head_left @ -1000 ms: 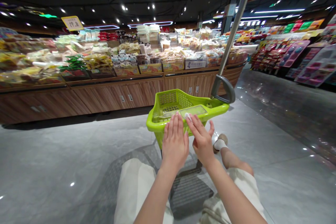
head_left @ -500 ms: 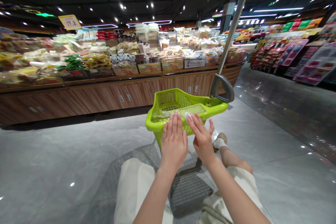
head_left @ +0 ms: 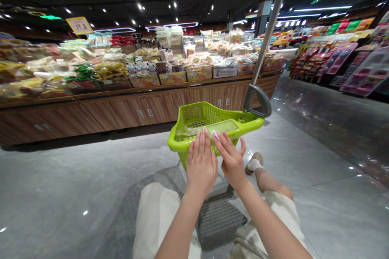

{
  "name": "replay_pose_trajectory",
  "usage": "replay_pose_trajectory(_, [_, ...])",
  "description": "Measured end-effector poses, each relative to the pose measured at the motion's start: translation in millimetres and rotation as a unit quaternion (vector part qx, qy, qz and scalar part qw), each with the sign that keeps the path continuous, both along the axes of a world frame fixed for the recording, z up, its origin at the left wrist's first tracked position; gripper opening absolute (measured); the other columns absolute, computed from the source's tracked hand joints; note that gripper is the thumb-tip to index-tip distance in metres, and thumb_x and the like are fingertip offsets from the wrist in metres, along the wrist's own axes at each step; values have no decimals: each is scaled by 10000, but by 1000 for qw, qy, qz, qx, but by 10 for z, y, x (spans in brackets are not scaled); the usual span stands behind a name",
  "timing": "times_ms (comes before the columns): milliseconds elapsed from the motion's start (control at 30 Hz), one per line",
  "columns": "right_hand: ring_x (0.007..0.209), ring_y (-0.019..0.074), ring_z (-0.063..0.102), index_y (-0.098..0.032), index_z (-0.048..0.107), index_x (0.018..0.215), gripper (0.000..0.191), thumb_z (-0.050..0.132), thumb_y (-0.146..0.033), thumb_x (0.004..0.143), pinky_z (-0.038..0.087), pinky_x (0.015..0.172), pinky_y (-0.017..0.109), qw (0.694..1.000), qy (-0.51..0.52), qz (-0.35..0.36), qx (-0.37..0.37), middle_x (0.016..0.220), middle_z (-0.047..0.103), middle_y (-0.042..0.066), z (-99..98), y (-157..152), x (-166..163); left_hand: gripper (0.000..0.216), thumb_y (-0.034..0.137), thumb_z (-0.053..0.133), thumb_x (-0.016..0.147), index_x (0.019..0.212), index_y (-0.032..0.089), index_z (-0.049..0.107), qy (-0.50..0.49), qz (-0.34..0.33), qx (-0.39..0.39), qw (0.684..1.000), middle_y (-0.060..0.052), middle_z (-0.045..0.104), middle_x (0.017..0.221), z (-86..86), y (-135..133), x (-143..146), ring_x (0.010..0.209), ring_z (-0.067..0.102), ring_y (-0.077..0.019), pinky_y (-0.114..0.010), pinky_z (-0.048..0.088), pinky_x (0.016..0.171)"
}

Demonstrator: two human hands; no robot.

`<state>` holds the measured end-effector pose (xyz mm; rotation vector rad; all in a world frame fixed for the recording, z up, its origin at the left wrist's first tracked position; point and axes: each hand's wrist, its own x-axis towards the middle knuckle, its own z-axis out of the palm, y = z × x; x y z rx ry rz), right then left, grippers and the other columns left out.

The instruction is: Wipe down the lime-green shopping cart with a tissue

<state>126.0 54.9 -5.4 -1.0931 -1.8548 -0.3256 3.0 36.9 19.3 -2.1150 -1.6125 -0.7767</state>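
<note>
The fingers (head_left: 200,147) of the left hand (head_left: 201,172) are seen in the head view straight and pressed together, laid across the near rim of a green shopping cart (head_left: 174,145). Just to their right, two fingers of the right hand (head_left: 234,166) are stretched forward, with the little finger spread away; a small white piece (head_left: 214,134) is partly covered by their tips, and whether it is pinched or only pressed cannot be told. Ahead of the right fingers, a pale panel (head_left: 225,126) is set along the cart's rim. Farther to their right, a grey loop handle (head_left: 267,103) is joined to a metal pole (head_left: 270,36). Well beyond all the fingers, packaged goods (head_left: 199,61) are piled on a wooden counter (head_left: 164,105).
</note>
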Motion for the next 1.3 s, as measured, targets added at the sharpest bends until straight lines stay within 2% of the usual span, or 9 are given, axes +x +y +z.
replay_pose_trajectory(133, [1409, 211, 377, -310, 324, 1497, 804, 331, 2, 755, 106, 1167, 543, 987, 103, -124, -21, 1479, 478, 73, -8, 167, 359, 630, 247, 346, 970, 1539, 95, 124, -16, -5, -3, 1000, -110, 276, 1591, 16, -10, -2, 1482, 206, -204, -422, 223, 1202])
replay_pose_trajectory(200, [1417, 205, 364, -309, 306, 1503, 800, 313, -3, 765, 147, 1162, 544, 980, 131, -146, -26, 1485, 470, 72, 10, 181, 389, 637, 245, 350, 967, 1541, 100, 115, -22, -4, 1, 1000, -113, 279, 1590, 17, -6, 16, 1480, 213, -209, -429, 224, 1201])
replay_pose_trajectory(433, [1399, 182, 393, -257, 224, 1534, 777, 367, -4, 813, 101, 1189, 475, 999, -38, 27, -1, 1482, 468, 97, 44, -42, -23, 618, 222, 364, 956, 1528, 82, 177, -8, 2, 3, 1000, -121, 283, 1587, 13, 1, 30, 1485, 194, -225, -442, 219, 1203])
replay_pose_trajectory(500, [1393, 185, 402, -274, 249, 1527, 788, 361, 7, 800, 94, 1189, 481, 999, -33, 11, -2, 1477, 477, 88, 18, 5, 66, 622, 229, 360, 961, 1533, 91, 158, -10, -3, 3, 1000, -119, 289, 1585, 14, -5, 13, 1481, 209, -220, -440, 228, 1200])
replay_pose_trajectory(633, [1415, 198, 367, -313, 313, 1501, 804, 332, 2, 762, 149, 1167, 520, 990, 90, -108, -8, 1486, 470, 70, -35, 195, 367, 644, 249, 350, 968, 1544, 108, 99, -26, -13, 6, 1000, -117, 299, 1582, 10, -10, 3, 1475, 230, -215, -437, 236, 1196])
replay_pose_trajectory(700, [1421, 201, 356, -312, 303, 1505, 792, 319, -10, 773, 167, 1157, 533, 982, 124, -139, -8, 1493, 458, 77, -30, 215, 365, 647, 249, 347, 967, 1544, 106, 92, -31, -11, 9, 999, -119, 299, 1582, 5, -8, 14, 1475, 229, -218, -440, 234, 1195])
replay_pose_trajectory(933, [1361, 188, 449, -264, 313, 1504, 747, 376, -16, 802, 82, 1182, 477, 999, -29, 11, 15, 1446, 513, 94, 49, -42, -70, 623, 226, 352, 955, 1536, 109, 159, -18, -8, 11, 1000, -113, 287, 1587, -6, 2, 4, 1479, 217, -229, -445, 220, 1199])
replay_pose_trajectory(1167, [1399, 207, 395, -312, 371, 1472, 764, 317, -21, 768, 143, 1144, 551, 979, 128, -160, -20, 1474, 482, 68, -4, 220, 394, 629, 258, 346, 966, 1532, 75, 139, -23, -5, 9, 1000, -115, 295, 1585, 15, -12, 1, 1478, 216, -216, -422, 226, 1200])
replay_pose_trajectory(1300, [1398, 202, 396, -295, 329, 1495, 777, 334, -17, 769, 129, 1158, 524, 990, 77, -115, -16, 1486, 465, 80, 51, 119, 177, 626, 261, 345, 965, 1530, 74, 153, -25, 0, 12, 1000, -117, 290, 1586, 13, -15, 18, 1478, 215, -221, -428, 222, 1200])
